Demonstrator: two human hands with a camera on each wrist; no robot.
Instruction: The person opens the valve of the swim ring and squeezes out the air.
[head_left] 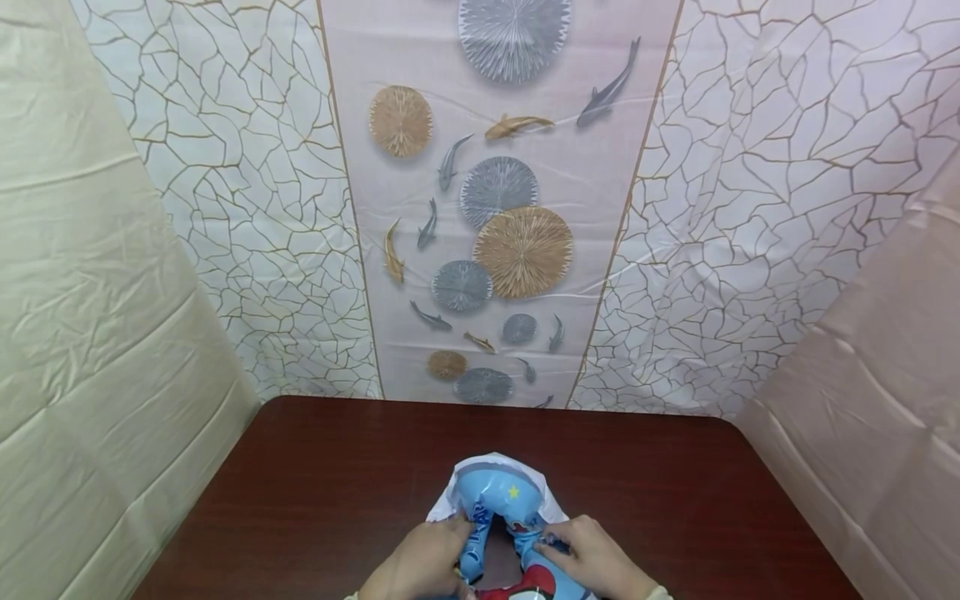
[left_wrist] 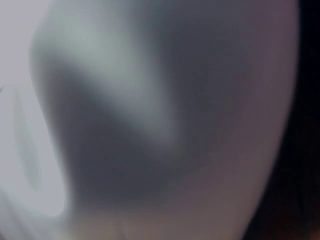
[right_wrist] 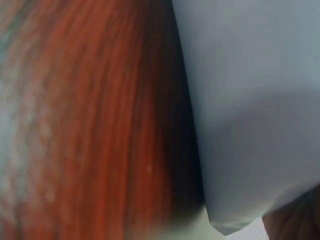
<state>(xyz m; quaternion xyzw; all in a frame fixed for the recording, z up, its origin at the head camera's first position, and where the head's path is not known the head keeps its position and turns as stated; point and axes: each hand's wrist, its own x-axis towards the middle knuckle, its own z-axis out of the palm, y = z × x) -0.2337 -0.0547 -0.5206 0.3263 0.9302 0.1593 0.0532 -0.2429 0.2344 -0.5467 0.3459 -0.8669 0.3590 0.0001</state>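
Note:
A shiny blue swim ring [head_left: 498,492], wrinkled and partly slack, lies at the table's near edge with a yellow star and red and white prints. White material shows around its far edge. My left hand [head_left: 423,557] grips its left side, and its fingertips are partly hidden. On the opposite side, my right hand [head_left: 596,560] pinches the crumpled plastic with bent fingers. A blurred pale surface [left_wrist: 150,100] fills most of the left wrist view. In the right wrist view, the white material [right_wrist: 255,110] stands close beside the wood.
The dark red-brown wooden table [head_left: 337,467] has rounded far corners. Behind it hangs a patterned cloth [head_left: 495,208] with fish and round shapes. Plain beige cloths [head_left: 112,375] enclose the left and right sides.

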